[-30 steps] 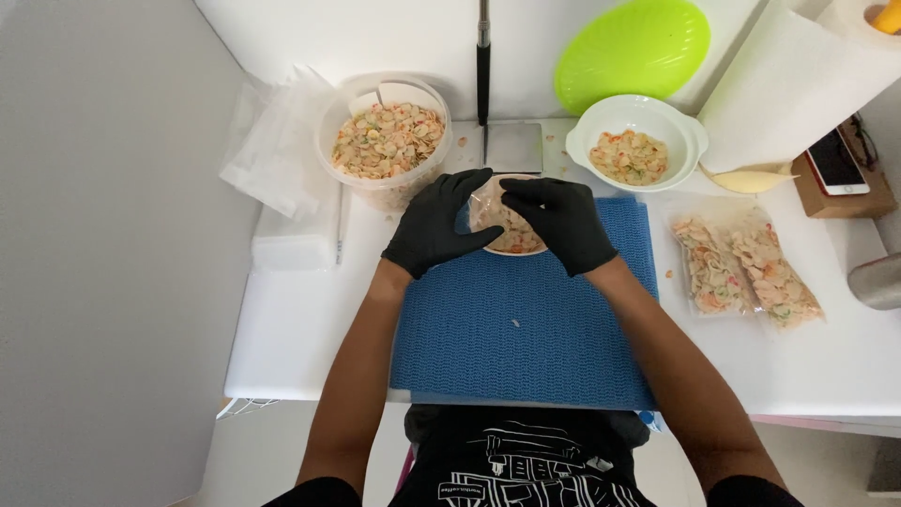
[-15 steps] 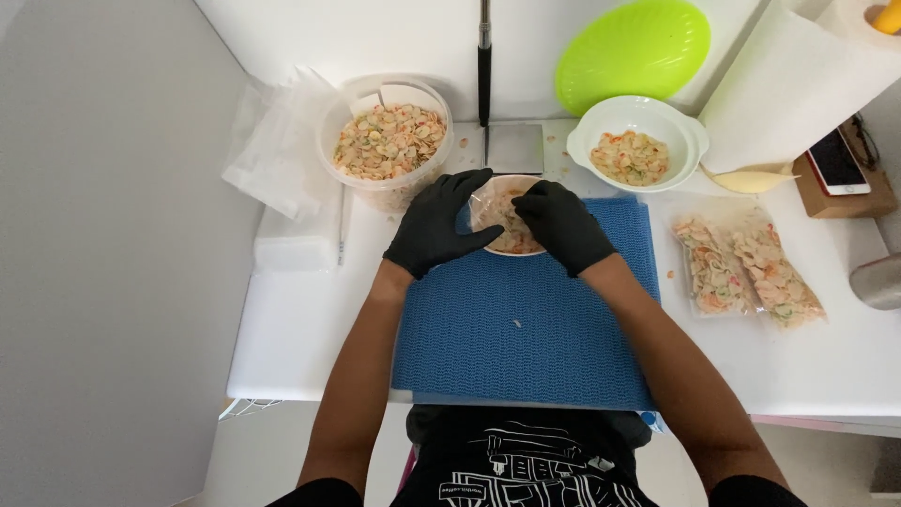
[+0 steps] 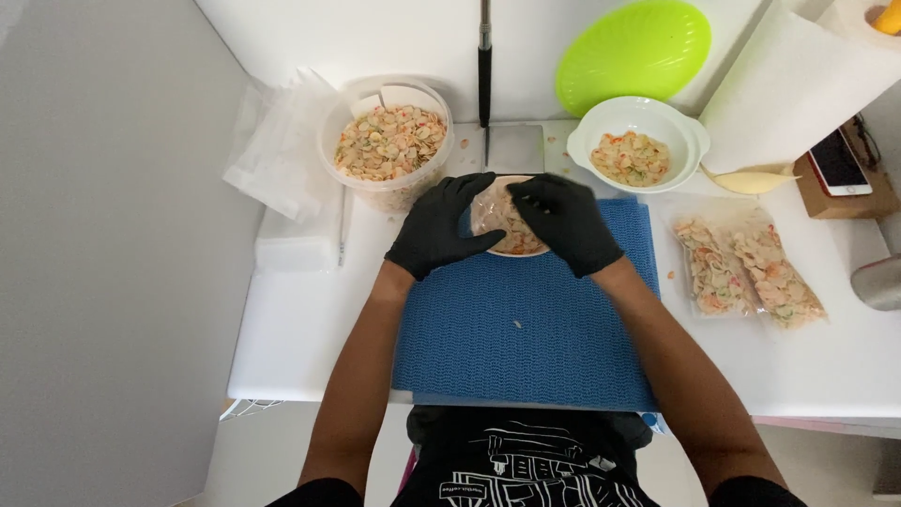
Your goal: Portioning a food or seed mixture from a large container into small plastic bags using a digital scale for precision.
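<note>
Black gloves: both hands wear them, and both meet over one clear bag at the far edge of the mat.
Left hand [image 3: 439, 230]: its grip is curled around the left side of the bag, thumb reaching across the front, fingers closed on the plastic.
Right hand [image 3: 563, 221]: it lies over the right side and top of the bag, fingers bent down and pressed together on the film; the grip is clamped on the bag too.
Bag of pasta mix [image 3: 502, 218]: clear plastic, filled with pale shells and red and green bits, sitting in a small bowl of which only a rim shows under the hands. It lies directly between the two grips, touching both; neither hand is nearer. How its long axis runs cannot be told, since the gloves hide most of it.
Blue mat [image 3: 526, 329]: ribbed, spread on the white surface [image 3: 300, 329] on the body side of the hands, with one stray crumb on it.
Tub [image 3: 389, 141]: round, clear, full of the same mix, beyond and left of the left grip.
White bowl [image 3: 638, 145]: beyond and right of the right grip, partly filled.
Filled bags [image 3: 746, 272]: two, lying flat, well right of the right grip.
Empty bags [image 3: 282, 150]: a loose clear stack, far left of the left grip.
</note>
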